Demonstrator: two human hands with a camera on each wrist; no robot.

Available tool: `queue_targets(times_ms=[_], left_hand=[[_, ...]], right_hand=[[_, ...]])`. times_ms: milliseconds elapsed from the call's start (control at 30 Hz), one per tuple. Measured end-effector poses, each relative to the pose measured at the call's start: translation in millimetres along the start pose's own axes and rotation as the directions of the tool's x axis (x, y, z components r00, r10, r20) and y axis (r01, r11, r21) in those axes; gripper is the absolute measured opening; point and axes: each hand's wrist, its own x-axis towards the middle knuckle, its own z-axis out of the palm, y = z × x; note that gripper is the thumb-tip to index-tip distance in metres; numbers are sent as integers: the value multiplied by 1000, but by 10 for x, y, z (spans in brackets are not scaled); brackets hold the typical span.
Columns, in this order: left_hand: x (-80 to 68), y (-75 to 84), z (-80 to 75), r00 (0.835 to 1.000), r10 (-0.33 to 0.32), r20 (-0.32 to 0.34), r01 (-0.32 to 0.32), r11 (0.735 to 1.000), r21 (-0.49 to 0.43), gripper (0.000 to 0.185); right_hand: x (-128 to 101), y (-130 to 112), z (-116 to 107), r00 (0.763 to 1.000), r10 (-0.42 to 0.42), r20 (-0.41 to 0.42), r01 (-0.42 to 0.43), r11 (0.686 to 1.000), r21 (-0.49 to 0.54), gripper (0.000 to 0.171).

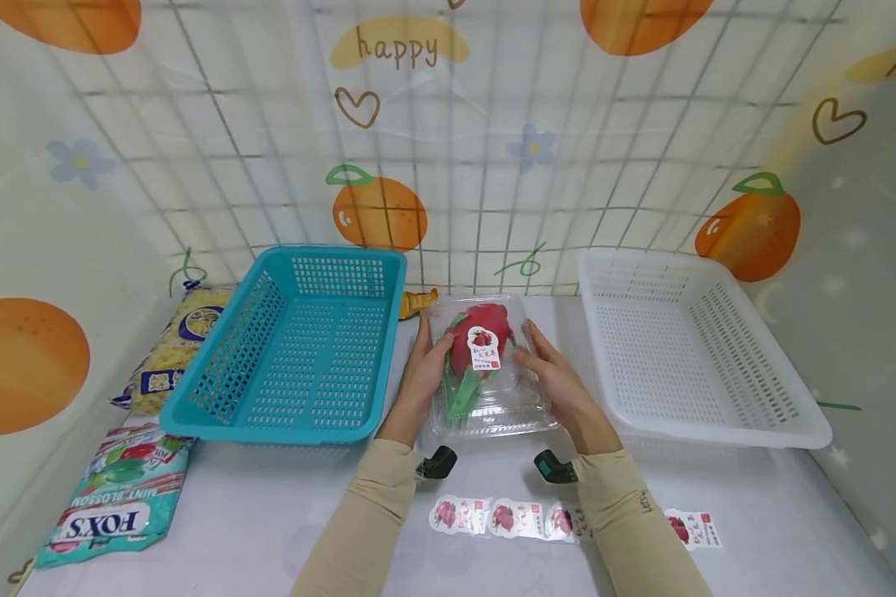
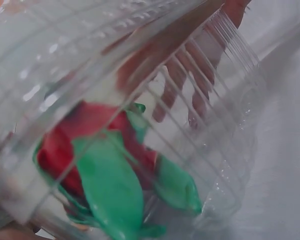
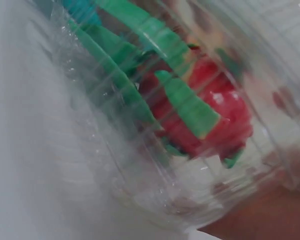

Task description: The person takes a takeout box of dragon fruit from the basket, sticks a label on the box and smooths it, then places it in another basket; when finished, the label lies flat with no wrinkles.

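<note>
Behind everything: a pale curtain (image 1: pixel 463 116) printed with oranges, hearts and the word "happy", a wire grid showing through it.
Bench: white top (image 1: pixel 254 531), carrying the baskets, bags and stickers.
Baskets: a teal one (image 1: pixel 269 435) left of the middle, a white one (image 1: pixel 724 438) on the right, both with slotted sides.
Sleeves: beige on both arms (image 1: pixel 366 506), reaching up from the near edge.
Bags: a green Fox's bag (image 1: pixel 119 497) at the near left, its lettering upside down; a yellow bag (image 1: pixel 172 352) beyond it, beside the teal basket.
Clear box: a see-through plastic box (image 1: pixel 518 406) between the two baskets, held by both hands.
Left hand: the left hand (image 1: pixel 418 369) has its grip closed on the box's left side, thumb on top.
Right hand: the right hand (image 1: pixel 560 381) has its grip closed on the opposite side, thumb also over the lid.
Dragon fruit: red with green leaves (image 1: pixel 489 315), inside the box; a white label (image 1: pixel 484 350) shows over it.
Orange packet: a small one (image 1: pixel 416 303) behind the box, near the teal basket.
Stickers: a row (image 1: pixel 515 518) on the near bench, partly hidden by the right sleeve.
</note>
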Motion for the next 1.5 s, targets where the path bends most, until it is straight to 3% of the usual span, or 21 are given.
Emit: queue_targets(times_ms=[267, 933, 1500], left_hand=[[-53, 69, 7, 999, -23, -28, 22, 1000, -4, 74], [-181, 267, 21, 999, 47, -5, -47, 999, -20, 75], [-293, 426, 71, 999, 50, 9, -50, 998, -43, 76]], right_hand=[[-39, -70, 22, 1000, -16, -5, 16, 1000, 23, 69], [-160, -266, 18, 999, -35, 2, 35, 997, 74, 68], [-288, -438, -37, 999, -50, 11, 49, 993, 105, 69]])
